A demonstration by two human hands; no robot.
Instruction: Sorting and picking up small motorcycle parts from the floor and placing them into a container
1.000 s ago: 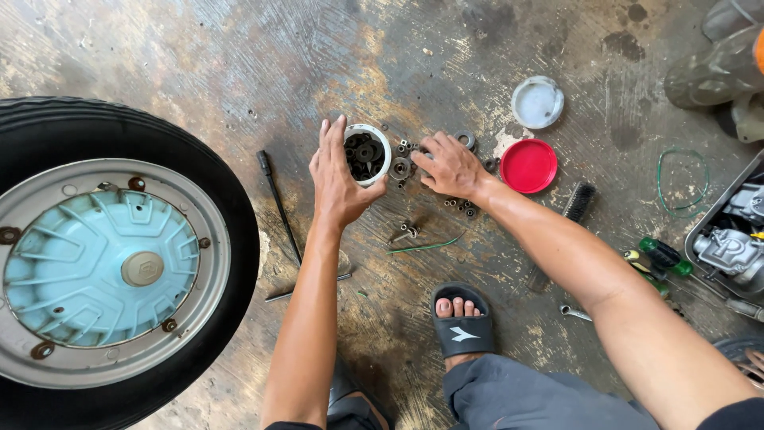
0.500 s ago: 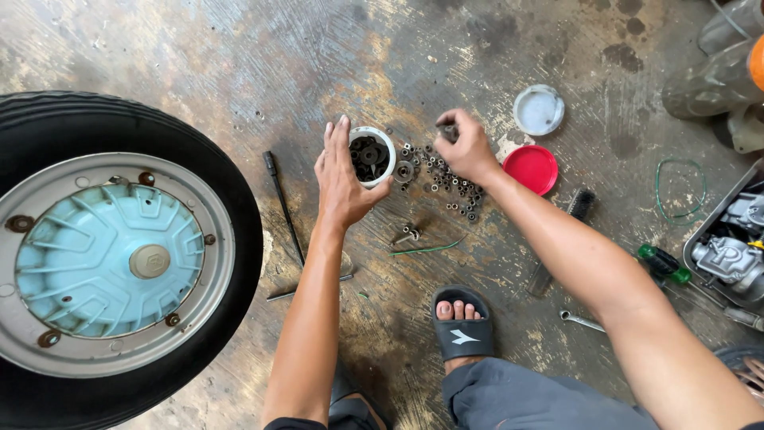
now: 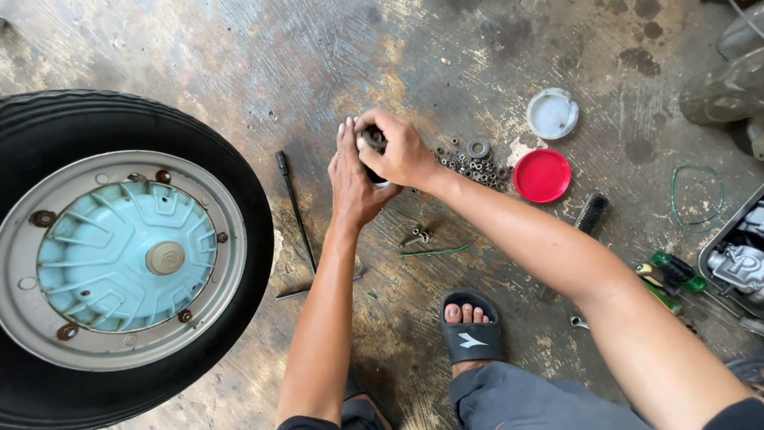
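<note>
Item one: small round white-walled cup (image 3: 374, 163), dark inside, held off the stained concrete floor (image 3: 199, 48) between both hands. My left hand (image 3: 352, 179) stood upright against its near side, fingers (image 3: 347, 137) straight and pressed together, palm bracing the cup so it would not tip. My right hand (image 3: 398, 150) was cupped over the top, fingers curled and pinching the rim; most of the cup was hidden under it.

Item two: scatter of small grey metal nuts and washers (image 3: 471, 163), on the floor just beside my right wrist, close enough to pick from.

Item three: flat round red plastic lid (image 3: 542, 175), just right of the scatter; beyond it a pale translucent round lid (image 3: 552, 114), both set aside, open side unclear.

Item four: loose bolts (image 3: 417, 236) and a thin green wire (image 3: 434, 252), on the floor below my forearms.

Item five: long thin black rod (image 3: 296, 211), lying between my left arm and the black-tyred wheel with grey rim and light blue hub cover (image 3: 127, 255), which lay flat at far left.

Item six: black brush (image 3: 590, 213) and green-handled screwdrivers (image 3: 672, 275), right side, near a grey parts tray (image 3: 740, 255).

Item seven: my foot in a black sandal (image 3: 469, 330), planted below.
</note>
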